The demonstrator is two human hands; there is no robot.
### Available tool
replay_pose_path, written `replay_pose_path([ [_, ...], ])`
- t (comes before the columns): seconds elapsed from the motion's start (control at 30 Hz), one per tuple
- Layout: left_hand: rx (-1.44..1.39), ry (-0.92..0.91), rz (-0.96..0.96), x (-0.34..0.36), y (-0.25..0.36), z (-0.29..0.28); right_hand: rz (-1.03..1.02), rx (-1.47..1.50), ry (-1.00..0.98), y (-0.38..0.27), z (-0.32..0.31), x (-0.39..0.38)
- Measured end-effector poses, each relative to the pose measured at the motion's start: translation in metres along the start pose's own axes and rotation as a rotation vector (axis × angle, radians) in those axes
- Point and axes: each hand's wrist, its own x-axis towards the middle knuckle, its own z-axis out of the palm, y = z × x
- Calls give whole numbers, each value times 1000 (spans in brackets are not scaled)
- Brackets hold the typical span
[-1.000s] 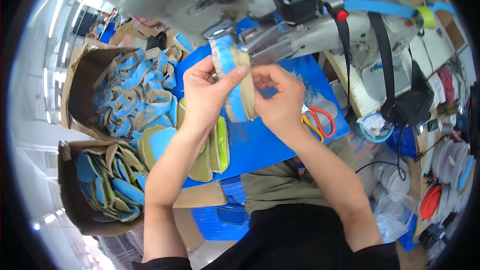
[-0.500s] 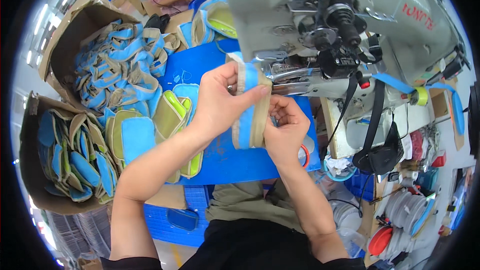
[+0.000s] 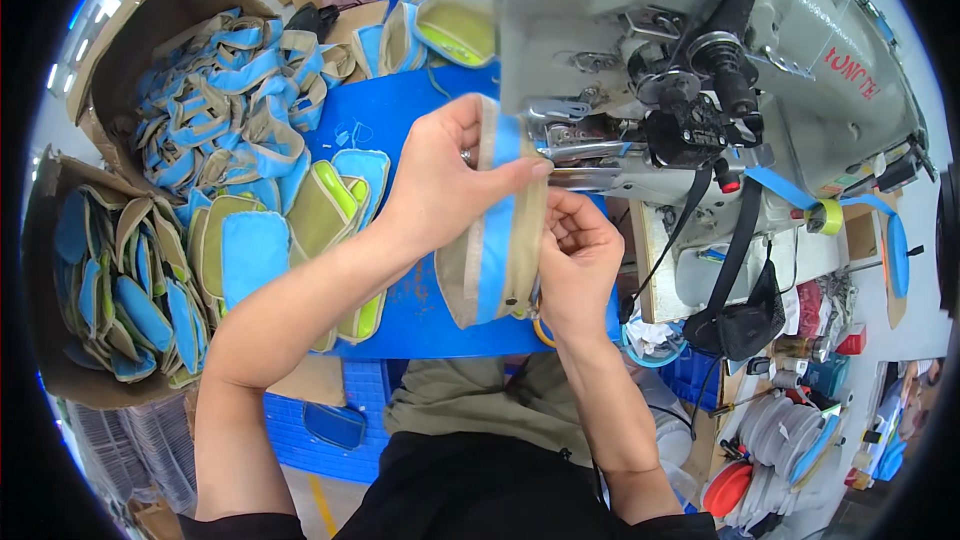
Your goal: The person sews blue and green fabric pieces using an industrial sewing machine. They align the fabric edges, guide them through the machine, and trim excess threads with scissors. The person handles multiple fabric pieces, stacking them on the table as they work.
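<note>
Fabric band [image 3: 497, 250] now flared wider, left hand [image 3: 437, 178] pinching, right hand [image 3: 582, 255] curled

a sewing machine [image 3: 720, 55] and cardboard boxes [image 3: 135, 30] of fabric pieces [image 3: 235, 100] mark this as a sewing workshop.

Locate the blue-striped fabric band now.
Near centre in the head view, the band is at the left end of the sewing machine, gripped by the left hand, the right hand at its right edge.
</note>
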Motion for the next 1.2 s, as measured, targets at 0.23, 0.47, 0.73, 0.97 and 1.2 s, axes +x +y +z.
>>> replay_pose_path([
  [0.23,66,-5,48,2,-4,0,138,124,-71,-15,-10,-15],
  [0.47,-245,-72,-250,-31,5,8,162,128,-141,-22,-24,-42],
  [0.73,-321,-90,-331,-28,15,13,116,126,-125,-15,-33,-61],
  [0.97,-222,-77,-336,-6,15,10,103,145,-92,-18,-24,-53],
  [1.2,-224,-36,-321,-33,25,11,97,129,-106,-24,-19,-40],
])
